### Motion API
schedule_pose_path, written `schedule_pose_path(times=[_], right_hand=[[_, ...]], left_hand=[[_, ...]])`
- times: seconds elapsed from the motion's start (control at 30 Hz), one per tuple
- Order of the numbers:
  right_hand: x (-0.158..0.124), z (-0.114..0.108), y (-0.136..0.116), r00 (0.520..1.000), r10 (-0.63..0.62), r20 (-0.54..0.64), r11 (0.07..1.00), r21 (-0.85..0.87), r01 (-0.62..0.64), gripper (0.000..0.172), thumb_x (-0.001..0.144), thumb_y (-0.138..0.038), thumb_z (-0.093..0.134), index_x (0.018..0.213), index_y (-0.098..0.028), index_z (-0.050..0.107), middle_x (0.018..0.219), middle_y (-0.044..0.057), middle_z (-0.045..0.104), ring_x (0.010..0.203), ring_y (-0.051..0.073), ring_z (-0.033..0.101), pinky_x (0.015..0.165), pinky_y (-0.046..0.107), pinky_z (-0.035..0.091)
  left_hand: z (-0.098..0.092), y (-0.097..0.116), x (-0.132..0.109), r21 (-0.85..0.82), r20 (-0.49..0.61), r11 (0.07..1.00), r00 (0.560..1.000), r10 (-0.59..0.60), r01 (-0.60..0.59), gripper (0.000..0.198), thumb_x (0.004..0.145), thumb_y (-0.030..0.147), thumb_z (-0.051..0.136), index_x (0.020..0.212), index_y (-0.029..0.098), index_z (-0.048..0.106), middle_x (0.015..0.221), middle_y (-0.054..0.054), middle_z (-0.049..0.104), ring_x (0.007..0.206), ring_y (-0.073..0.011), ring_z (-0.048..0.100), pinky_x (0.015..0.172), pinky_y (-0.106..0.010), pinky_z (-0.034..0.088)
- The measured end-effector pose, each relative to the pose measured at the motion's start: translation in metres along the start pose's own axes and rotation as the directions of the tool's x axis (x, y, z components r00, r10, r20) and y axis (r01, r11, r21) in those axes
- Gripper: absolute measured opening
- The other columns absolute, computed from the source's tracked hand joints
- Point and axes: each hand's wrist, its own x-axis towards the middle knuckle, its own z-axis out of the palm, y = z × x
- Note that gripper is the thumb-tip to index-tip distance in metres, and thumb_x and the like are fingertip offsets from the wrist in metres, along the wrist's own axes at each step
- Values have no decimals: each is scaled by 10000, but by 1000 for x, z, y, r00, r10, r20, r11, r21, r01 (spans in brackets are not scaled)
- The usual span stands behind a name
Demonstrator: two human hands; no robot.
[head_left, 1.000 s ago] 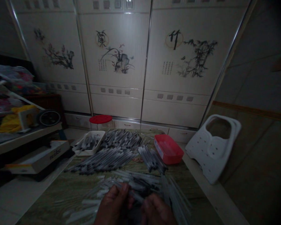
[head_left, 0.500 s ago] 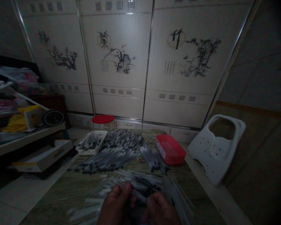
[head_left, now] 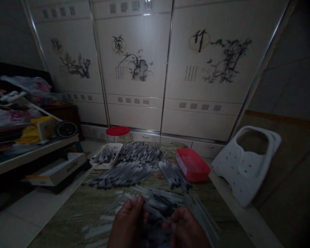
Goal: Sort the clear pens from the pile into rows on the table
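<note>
Near the table's front edge, my left hand (head_left: 129,222) is closed, with thumb and forefinger pinching one end of a thin translucent pen (head_left: 155,212). The pen's other end reaches my right hand (head_left: 187,225), whose fingers are curled around it. Under and beyond both hands lie loose pen pieces (head_left: 167,198), clear and dark, in a jumble. More clear tubes (head_left: 99,230) are spread to the left of my left hand, and long thin ones (head_left: 204,215) lie to the right. Dim light and blur hide the fine detail.
Rows of pens with dark ends (head_left: 124,175) cover the table's middle, with a smaller bundle (head_left: 173,175) on the right. A white tray (head_left: 115,160) holds more pens; a red plastic box (head_left: 193,168) stands opposite. Beyond are a red stool (head_left: 117,131) and a white plastic piece (head_left: 244,165).
My hands are slightly farther apart, the right one having moved to the right. The whole scene has shifted a little to the right in view.
</note>
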Motion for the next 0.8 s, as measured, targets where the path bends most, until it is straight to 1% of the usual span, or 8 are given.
schedule_pose_path(times=[0.1,0.23,0.4,0.53,0.6,0.67,0.73,0.8], right_hand=[[2,1,1,995,10,97,1000,21,-12,428,736,-589,704,811,-222,497,666,-8,698,377,47,443,420,170,259],[2,-1,3,992,-29,123,993,-107,42,453,803,-640,621,845,-194,558,562,-53,595,391,48,368,441,185,250],[8,-24,-3,995,-99,-14,945,-316,89,377,880,-585,524,818,-217,575,564,-68,524,485,105,434,488,223,305],[18,-48,-7,957,-276,-92,801,-572,176,325,925,-502,463,810,-233,605,661,-31,571,654,177,569,596,268,400],[22,-54,-7,939,-339,-59,718,-661,218,309,943,-455,444,839,-229,628,754,5,637,753,210,628,674,295,449],[22,-56,-6,923,-385,-3,649,-712,269,279,953,-391,436,913,-222,655,883,45,694,856,232,666,762,325,485],[21,-56,-5,905,-421,59,582,-748,319,262,954,-306,426,1018,-218,664,1003,74,714,947,237,681,838,342,505],[18,-57,-4,886,-447,122,509,-780,364,296,945,-217,400,1094,-212,656,1109,100,710,1023,231,685,894,340,518]], left_hand=[[4,-4,-1,34,5,999,1000,-6,6,419,660,513,857,722,184,605,576,44,595,502,-92,490,511,-209,383],[7,-8,0,57,-5,998,1000,-4,4,439,633,542,863,728,179,634,568,36,603,504,-99,505,506,-209,396],[-6,11,6,72,-115,996,991,62,-54,408,651,503,866,852,199,681,756,12,703,698,-147,646,655,-245,517],[-27,29,15,224,-246,949,930,275,-221,427,748,583,748,960,216,702,1020,-32,747,984,-210,680,771,-286,545],[-34,32,18,385,-249,881,888,386,-275,467,773,635,687,985,219,708,1079,-47,746,1023,-241,679,819,-336,553],[-36,30,19,582,-160,752,864,478,-308,498,782,662,646,1014,228,715,1094,-59,749,997,-278,693,855,-407,557],[-34,25,20,744,20,548,831,556,-384,470,822,636,604,1051,242,720,1115,-70,748,1020,-306,693,903,-458,545],[-32,17,21,804,238,312,755,611,-506,383,884,541,566,1091,256,715,1153,-77,739,1098,-305,670,964,-472,523]])
